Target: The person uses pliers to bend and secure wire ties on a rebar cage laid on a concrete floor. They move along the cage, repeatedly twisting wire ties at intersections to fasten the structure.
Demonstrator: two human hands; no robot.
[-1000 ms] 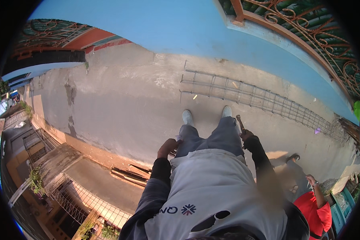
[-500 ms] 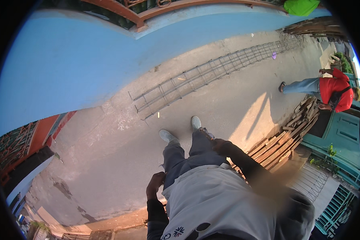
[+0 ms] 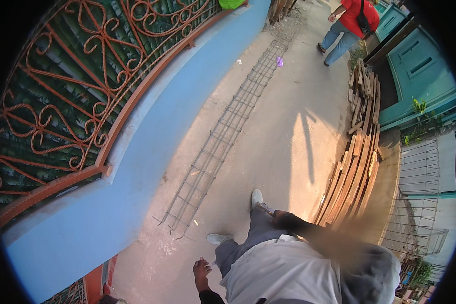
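Observation:
My right hand point(image 3: 278, 215) is closed around a slim, dark brownish tool that pokes out ahead of it, near my right thigh; its kind is too small to make out. Out to the left of my hip hangs my left hand point(image 3: 201, 272), its fingers curled in and nothing visible in them. Ahead of my feet a long rebar cage point(image 3: 223, 137) of thin steel bars and square ties lies on the concrete ground point(image 3: 258, 152). Its near bar ends lie just left of my shoes. Neither hand touches the cage.
A low blue wall point(image 3: 152, 147) with a scrolled orange iron fence point(image 3: 66, 96) runs along the left. Stacked wooden boards point(image 3: 357, 162) lie along the right, near a teal gate point(image 3: 418, 66). Farther ahead stands a person in a red shirt point(image 3: 352, 20). A purple scrap point(image 3: 279, 62) lies by the cage.
My view has turned right, so the cage now points ahead instead of across. My feet have stepped, and my left hand has swung away from my thigh. The person in red appears farther up.

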